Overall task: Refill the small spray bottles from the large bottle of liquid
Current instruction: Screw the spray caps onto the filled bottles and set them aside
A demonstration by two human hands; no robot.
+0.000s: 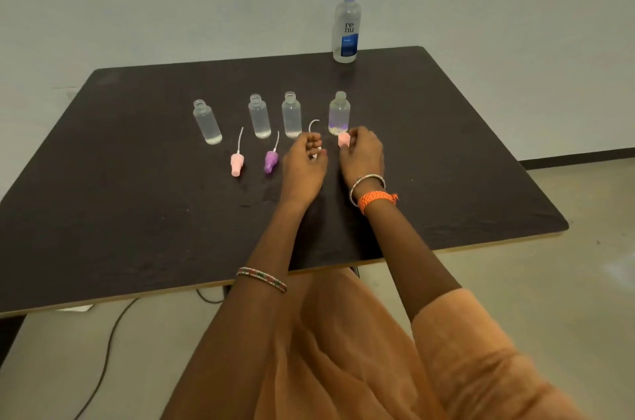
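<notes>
Several small clear spray bottles stand uncapped in a row on the dark table (pixel 137 179): the leftmost bottle (pixel 207 122), a second bottle (pixel 259 115), a third bottle (pixel 291 114) and the rightmost bottle (pixel 339 113). The large clear bottle (pixel 347 25) with a blue cap stands at the far edge. A pink spray cap (pixel 237 161) and a purple spray cap (pixel 271 161) lie on the table with their tubes. My left hand (pixel 304 161) curls around a white spray cap whose tube (pixel 313 125) curves up. My right hand (pixel 362 153) pinches a pink cap (pixel 343 140) beside the rightmost bottle.
The table's front edge runs just above my lap, which is covered by orange cloth (pixel 360 351). A black cable (pixel 106 351) lies on the floor at the lower left. A pale wall rises behind the table.
</notes>
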